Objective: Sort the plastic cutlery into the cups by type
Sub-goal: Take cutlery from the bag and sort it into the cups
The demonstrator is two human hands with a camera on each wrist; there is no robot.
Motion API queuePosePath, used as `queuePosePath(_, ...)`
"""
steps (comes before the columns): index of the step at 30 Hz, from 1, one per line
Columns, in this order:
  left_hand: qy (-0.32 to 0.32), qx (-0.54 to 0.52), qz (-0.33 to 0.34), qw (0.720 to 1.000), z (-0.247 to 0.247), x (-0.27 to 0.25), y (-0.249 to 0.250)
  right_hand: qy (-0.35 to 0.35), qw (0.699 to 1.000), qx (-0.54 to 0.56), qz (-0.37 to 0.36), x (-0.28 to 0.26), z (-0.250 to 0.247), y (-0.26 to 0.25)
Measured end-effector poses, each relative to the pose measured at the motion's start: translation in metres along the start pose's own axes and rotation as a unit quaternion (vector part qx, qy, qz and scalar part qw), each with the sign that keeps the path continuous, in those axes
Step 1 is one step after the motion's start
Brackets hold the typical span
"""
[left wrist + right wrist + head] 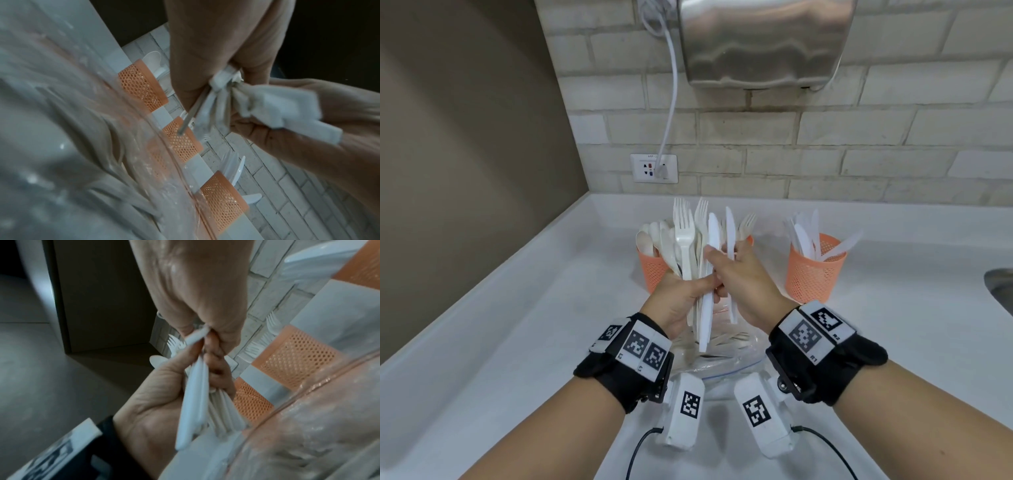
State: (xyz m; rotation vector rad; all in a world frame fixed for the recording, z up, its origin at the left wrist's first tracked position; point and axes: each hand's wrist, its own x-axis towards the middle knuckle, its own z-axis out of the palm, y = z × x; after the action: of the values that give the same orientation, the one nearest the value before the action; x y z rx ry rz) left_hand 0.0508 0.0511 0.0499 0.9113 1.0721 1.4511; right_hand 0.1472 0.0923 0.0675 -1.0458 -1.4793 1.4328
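My left hand (690, 291) grips an upright bundle of white plastic cutlery (688, 246) mixing forks, knives and spoons, held above a clear container (743, 363) with more cutlery in it. My right hand (726, 263) holds one white knife (730, 226) in its curled fingers and pinches a second knife (713, 233) that still stands in the bundle. Three orange mesh cups stand behind: the left cup (652, 270) with spoons, the middle cup (180, 138) with forks, mostly hidden by my hands in the head view, and the right cup (813, 270) with knives. In the right wrist view the pinched knife (193, 402) runs across the left palm (152, 405).
The white counter (517, 325) meets a brick-tiled wall with a socket (654, 168) and a cord. A steel hand dryer (763, 41) hangs above. A sink edge (1000, 287) shows at the far right.
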Motion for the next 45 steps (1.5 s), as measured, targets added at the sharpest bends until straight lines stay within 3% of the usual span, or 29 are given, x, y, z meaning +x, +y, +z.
queuePosePath(6,0.001,0.007,0.011,1.000,0.006,-0.003,-0.003,0.011,1.000,-0.014,0.005,0.003,-0.006,0.002)
queuePosePath(14,0.015,-0.027,-0.023,0.999,0.013,0.003,-0.004,0.025,0.997,0.079,-0.008,-0.001,-0.019,0.006)
queuePosePath(18,0.021,-0.016,-0.033,0.999,0.018,0.008,-0.005,0.026,0.997,0.067,-0.013,0.000,-0.029,0.002)
queuePosePath(22,0.023,0.001,-0.033,0.999,0.023,0.013,-0.006,0.068,0.994,0.084,0.003,0.008,-0.042,-0.005)
queuePosePath(27,0.029,-0.035,-0.059,0.997,0.014,0.019,-0.003,0.128,0.981,0.123,-0.079,0.036,-0.088,-0.030)
queuePosePath(31,0.039,-0.051,-0.065,0.996,0.007,0.023,-0.002,0.205,0.964,0.036,-0.166,0.068,-0.125,-0.043)
queuePosePath(36,0.010,-0.049,-0.063,0.997,0.006,0.027,-0.001,0.276,0.925,-0.061,-0.254,0.100,-0.146,-0.022)
queuePosePath(39,-0.016,-0.055,-0.061,0.996,0.004,0.028,0.002,0.249,0.933,-0.123,-0.229,0.107,-0.148,0.002)
queuePosePath(43,-0.014,-0.076,-0.074,0.994,0.002,0.032,0.003,0.182,0.956,-0.193,-0.129,0.109,-0.152,0.031)
queuePosePath(45,-0.014,-0.087,-0.071,0.994,0.002,0.033,0.001,0.187,0.954,-0.204,-0.118,0.108,-0.153,0.033)
